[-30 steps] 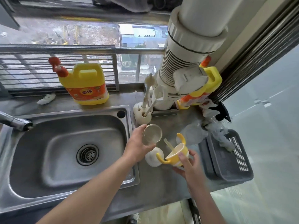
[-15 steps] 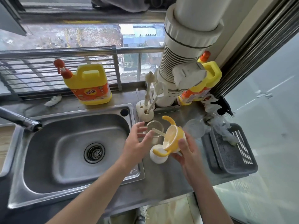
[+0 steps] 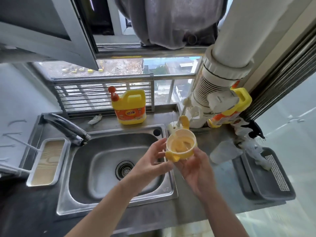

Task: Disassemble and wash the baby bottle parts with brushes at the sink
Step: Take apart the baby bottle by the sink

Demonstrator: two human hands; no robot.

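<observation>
Right hand [image 3: 196, 170] cups yellow handled bottle collar [image 3: 181, 145] from below, left hand [image 3: 152, 161] fingers pinch its side, above sink [image 3: 102, 159] edge.

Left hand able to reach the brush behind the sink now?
Probably, once it lets go: left hand and right hand both hold the collar, and the brush stands just behind it, nothing between.

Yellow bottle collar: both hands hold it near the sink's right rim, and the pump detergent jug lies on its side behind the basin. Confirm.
No: the head view shows the detergent jug upright behind the sink. The left hand and right hand do hold the yellow collar near its right rim.
</observation>
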